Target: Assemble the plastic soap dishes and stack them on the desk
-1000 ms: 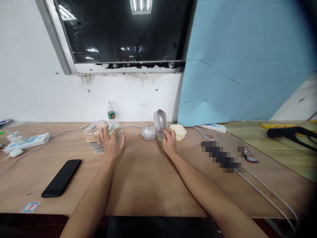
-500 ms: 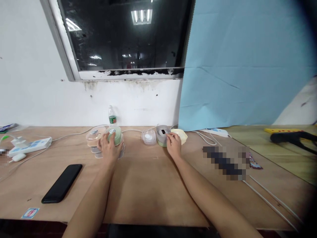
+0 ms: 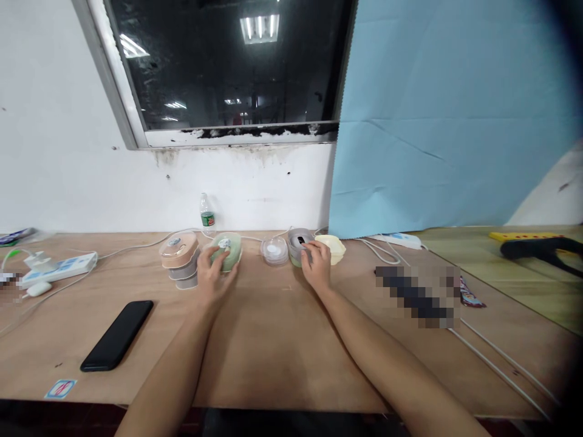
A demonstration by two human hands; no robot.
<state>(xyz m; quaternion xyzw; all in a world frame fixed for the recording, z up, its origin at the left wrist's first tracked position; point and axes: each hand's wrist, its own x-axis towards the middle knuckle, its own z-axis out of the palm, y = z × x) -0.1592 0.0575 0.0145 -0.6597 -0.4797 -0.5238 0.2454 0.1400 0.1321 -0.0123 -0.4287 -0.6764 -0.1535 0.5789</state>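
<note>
Green-lidded box (image 3: 234, 244), held in the curled left hand (image 3: 214, 276), sits beside the already stacked peach box (image 3: 177, 254), while the right hand (image 3: 319, 267) touches the grey tub (image 3: 295, 242), pinch unclear, and the yellow bowl (image 3: 336, 249) stands unstacked.

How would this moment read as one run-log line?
left hand: on green container | right hand: at grey container | nearby: peach-topped stack, clear container, yellow container
</note>
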